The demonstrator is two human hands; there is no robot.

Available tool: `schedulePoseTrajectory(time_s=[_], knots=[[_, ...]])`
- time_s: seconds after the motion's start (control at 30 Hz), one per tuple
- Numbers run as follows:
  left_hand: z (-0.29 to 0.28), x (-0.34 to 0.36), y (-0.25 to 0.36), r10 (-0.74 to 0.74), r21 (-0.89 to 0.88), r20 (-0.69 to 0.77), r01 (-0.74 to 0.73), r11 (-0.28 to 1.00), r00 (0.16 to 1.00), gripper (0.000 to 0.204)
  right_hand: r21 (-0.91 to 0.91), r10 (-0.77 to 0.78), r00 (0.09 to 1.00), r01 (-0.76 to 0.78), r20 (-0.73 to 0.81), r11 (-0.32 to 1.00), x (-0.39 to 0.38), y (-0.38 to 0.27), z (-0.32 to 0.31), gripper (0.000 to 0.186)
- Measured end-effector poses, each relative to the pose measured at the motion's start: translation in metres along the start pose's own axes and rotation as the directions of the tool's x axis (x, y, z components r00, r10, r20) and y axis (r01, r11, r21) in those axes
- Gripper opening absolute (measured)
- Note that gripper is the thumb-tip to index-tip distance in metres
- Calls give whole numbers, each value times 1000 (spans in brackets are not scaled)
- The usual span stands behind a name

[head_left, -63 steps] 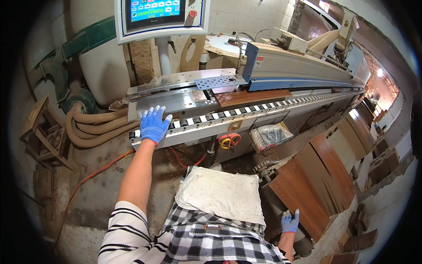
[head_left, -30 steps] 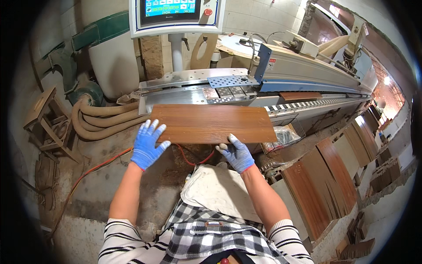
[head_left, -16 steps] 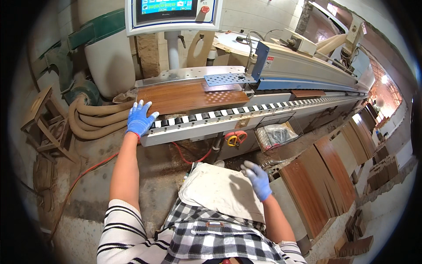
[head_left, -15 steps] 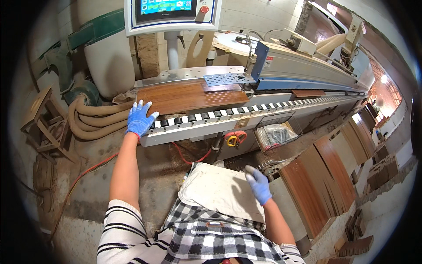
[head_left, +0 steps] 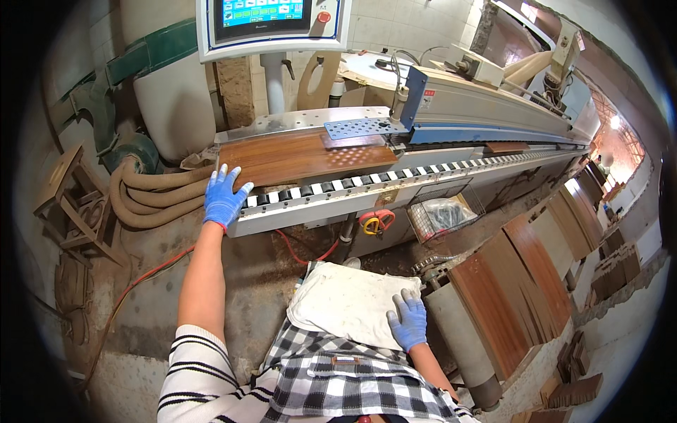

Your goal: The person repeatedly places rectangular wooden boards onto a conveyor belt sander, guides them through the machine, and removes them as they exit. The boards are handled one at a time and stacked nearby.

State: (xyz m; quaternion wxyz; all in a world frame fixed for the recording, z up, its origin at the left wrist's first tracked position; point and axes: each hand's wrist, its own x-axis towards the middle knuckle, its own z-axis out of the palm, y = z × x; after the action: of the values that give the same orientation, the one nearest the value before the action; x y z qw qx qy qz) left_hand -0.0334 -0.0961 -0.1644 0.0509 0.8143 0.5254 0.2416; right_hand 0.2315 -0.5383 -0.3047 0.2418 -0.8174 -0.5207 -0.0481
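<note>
A brown wood-grain panel (head_left: 282,156) lies flat on the bed of a long edge-working machine, its right end under a perforated blue plate (head_left: 367,127). My left hand (head_left: 227,197), in a blue glove with pale fingertips, rests against the panel's left end with fingers spread. Along the front of the bed runs a roller track (head_left: 345,185) with black and white segments. My right hand (head_left: 409,321), gloved the same way, lies with fingers extended on a white cloth (head_left: 338,299) over my lap. Farther along the machine a second brown panel (head_left: 506,146) shows in part.
A control screen (head_left: 264,15) with a red button stands behind the machine. Stacked brown panels (head_left: 486,303) lie on rollers at my right. A wire basket (head_left: 446,217) and a yellow-and-red tape roll (head_left: 374,224) hang below the track. Thick hoses (head_left: 155,196) and a wooden stool (head_left: 77,201) are at left.
My right hand has come down onto the white cloth. The farther panel has shifted right along the machine. My left hand and the near panel look almost unchanged.
</note>
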Motion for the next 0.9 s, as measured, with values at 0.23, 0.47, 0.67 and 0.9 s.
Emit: schedulePoseTrajectory(time_s=[0.23, 0.47, 0.67, 0.9], knots=[[2, 0, -2, 3, -6, -8, -3, 1000, 1000, 65, 3, 3, 1000, -3, 0, 1000, 1, 0, -1, 46], [4, 2, -10, 50, -24, -9, -51, 998, 999, 65, 14, -8, 1000, 8, -14, 1000, 0, 1, 0, 45], [0, -2, -32, 42, -144, -73, -52, 988, 996, 63, 9, 0, 1000, 0, -3, 1000, 0, 0, -1, 45], [-4, -4, -51, 33, -234, -65, -47, 971, 997, 52, 1, 2, 1000, -2, 1, 1000, 1, 0, -2, 44]])
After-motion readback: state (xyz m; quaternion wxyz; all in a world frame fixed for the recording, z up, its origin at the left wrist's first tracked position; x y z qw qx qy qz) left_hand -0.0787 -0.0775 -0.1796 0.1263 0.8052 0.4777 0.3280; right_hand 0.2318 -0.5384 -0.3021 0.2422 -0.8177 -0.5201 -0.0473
